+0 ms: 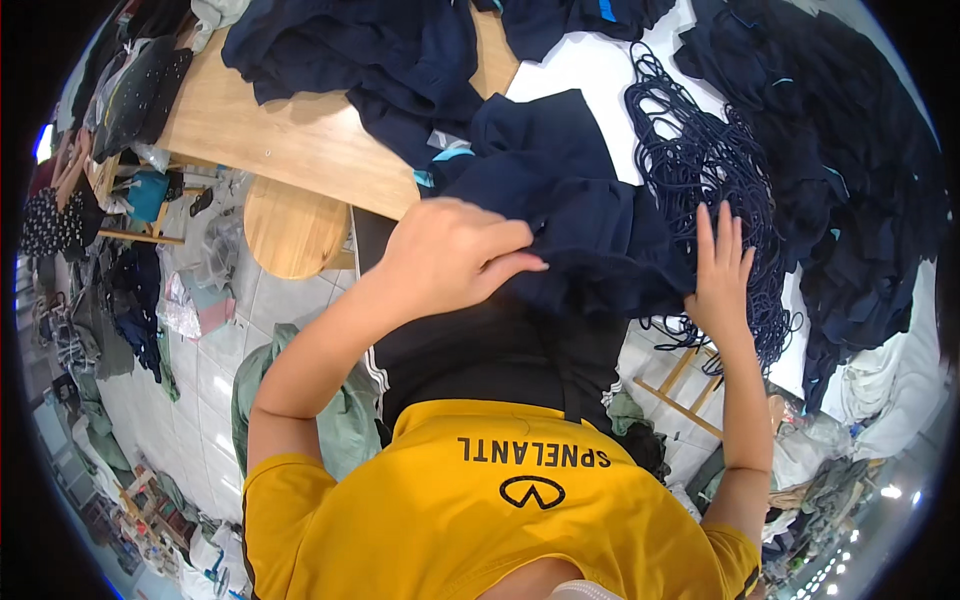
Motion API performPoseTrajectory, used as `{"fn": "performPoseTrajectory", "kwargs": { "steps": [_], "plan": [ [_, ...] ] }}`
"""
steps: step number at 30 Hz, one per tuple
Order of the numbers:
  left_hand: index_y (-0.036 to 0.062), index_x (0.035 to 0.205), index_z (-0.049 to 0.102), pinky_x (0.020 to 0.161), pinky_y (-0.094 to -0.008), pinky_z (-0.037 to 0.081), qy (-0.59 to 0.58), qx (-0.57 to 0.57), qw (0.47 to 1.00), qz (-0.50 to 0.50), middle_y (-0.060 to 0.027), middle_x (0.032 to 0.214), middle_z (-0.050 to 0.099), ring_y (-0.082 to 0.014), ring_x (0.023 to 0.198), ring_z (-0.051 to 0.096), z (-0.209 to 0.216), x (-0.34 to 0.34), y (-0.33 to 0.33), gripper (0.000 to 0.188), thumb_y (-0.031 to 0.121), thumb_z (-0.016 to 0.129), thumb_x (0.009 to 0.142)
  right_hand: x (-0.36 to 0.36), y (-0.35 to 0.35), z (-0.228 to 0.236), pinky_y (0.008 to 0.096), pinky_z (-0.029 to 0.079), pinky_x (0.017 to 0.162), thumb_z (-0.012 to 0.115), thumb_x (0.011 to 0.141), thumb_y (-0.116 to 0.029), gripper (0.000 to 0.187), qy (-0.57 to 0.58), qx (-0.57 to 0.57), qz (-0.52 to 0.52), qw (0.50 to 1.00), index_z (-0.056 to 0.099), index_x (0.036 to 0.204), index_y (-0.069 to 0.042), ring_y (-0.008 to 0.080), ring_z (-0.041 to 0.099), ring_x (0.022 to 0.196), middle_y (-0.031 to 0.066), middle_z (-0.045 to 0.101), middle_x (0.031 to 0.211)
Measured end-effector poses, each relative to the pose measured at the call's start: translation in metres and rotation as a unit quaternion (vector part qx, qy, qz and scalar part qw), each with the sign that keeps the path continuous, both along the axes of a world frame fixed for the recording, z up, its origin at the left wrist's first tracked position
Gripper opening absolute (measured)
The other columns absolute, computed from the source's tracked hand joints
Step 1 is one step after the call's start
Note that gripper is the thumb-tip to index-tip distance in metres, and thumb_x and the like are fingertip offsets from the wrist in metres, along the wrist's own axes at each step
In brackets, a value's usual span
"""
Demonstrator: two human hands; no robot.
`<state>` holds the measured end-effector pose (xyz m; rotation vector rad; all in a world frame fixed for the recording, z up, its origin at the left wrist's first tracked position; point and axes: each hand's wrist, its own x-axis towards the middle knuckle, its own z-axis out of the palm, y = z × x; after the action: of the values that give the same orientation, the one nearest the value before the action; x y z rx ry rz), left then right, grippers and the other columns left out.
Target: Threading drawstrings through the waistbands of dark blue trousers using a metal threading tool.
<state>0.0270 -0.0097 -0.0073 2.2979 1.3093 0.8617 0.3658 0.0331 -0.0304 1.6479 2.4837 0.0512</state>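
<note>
A navy garment lies bunched at the table's near edge, in front of my lap. My left hand is at its left side, closed in a pinch with thumb and forefinger against the dark cloth. What sits between those fingertips is too small and dark to make out. My right hand is open with fingers stretched out, at the garment's right end. Its fingertips reach over a tangled heap of navy cords, which spills over the near edge of the white tabletop.
More navy garments lie on the wooden tabletop at the far left. A large navy pile covers the right side. A round wooden stool stands at left, with a green cloth or bag beside me. Another person's arm shows far left.
</note>
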Motion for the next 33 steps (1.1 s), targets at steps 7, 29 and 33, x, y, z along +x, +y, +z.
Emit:
{"fn": "performPoseTrajectory", "kwargs": {
  "steps": [7,29,33],
  "plan": [
    [0.0094,0.077,0.065,0.064,-0.0359,0.049,-0.022,0.006,0.997,-0.068,-0.007,0.068,0.063,-0.0269,0.068,0.063,0.009,0.044,0.028,0.02,0.027,0.073,0.075,-0.074,-0.013,0.034,0.0308,0.049,0.079,0.077,0.076,-0.017,0.056,0.407,-0.192,0.106,0.887,0.054,0.124,-0.001,0.0261,0.066,0.088,0.0164,0.066,0.102],
    [0.0068,0.094,0.061,0.094,-0.0374,0.044,-0.615,0.157,0.746,0.201,-0.0108,0.108,0.061,-0.0228,0.098,0.057,0.056,-0.057,-0.003,0.032,0.035,0.047,0.099,-0.078,0.013,0.016,0.0356,0.05,0.078,0.074,0.059,-0.001,0.062,0.246,0.014,0.083,0.966,0.06,0.119,-0.013,0.0283,0.06,0.094,0.005,0.064,0.096],
    [-0.0035,0.109,0.056,0.097,-0.0361,0.042,-0.749,0.129,0.646,0.074,-0.0027,0.103,0.061,-0.016,0.096,0.054,0.052,-0.147,-0.017,0.035,0.03,0.051,0.098,-0.041,0.074,0.069,0.0387,0.047,0.086,0.073,0.057,0.002,0.081,0.179,0.268,0.017,0.946,0.052,0.131,-0.022,0.0304,0.057,0.102,0.0077,0.058,0.118]
  ]
}}
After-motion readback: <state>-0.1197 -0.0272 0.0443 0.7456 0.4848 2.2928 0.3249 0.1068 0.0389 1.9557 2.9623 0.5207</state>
